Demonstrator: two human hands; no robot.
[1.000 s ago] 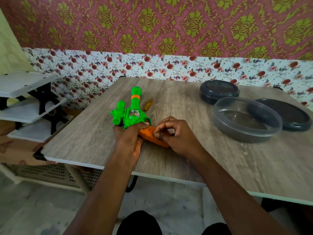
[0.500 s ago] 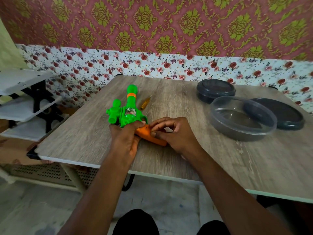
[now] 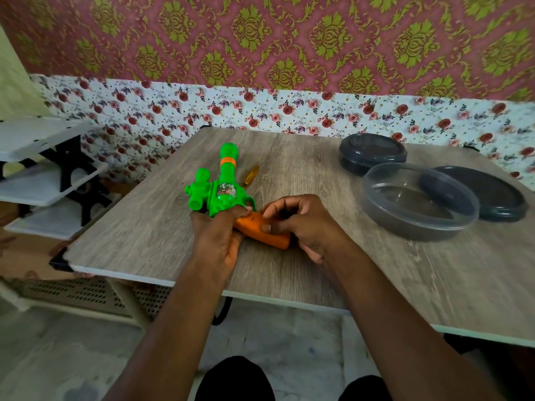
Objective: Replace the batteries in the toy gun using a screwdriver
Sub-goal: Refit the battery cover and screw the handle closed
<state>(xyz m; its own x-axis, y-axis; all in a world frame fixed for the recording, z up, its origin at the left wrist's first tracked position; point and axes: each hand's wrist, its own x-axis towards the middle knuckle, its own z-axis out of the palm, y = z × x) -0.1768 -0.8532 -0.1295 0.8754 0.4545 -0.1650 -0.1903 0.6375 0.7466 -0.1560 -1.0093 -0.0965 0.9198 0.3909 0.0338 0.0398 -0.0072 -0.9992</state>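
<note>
A green toy gun [image 3: 221,192] with an orange grip [image 3: 260,231] lies flat on the wooden table [image 3: 376,273], barrel pointing away from me. My left hand [image 3: 215,238] holds the gun down where the green body meets the grip. My right hand [image 3: 304,224] is curled over the orange grip, thumb pressed on its side and fingertips bent onto its top. A screwdriver [image 3: 251,175] with an amber handle lies on the table just right of the barrel, untouched. I see no batteries.
A clear round container [image 3: 417,201] sits at the right, with a dark lid [image 3: 489,195] behind it and a dark closed container [image 3: 372,151] farther back. White shelves [image 3: 43,169] stand left of the table. The patterned wall lies behind.
Both hands stay on the gun's grip; the right fingers have shifted slightly over the orange handle. The view has moved a little.
</note>
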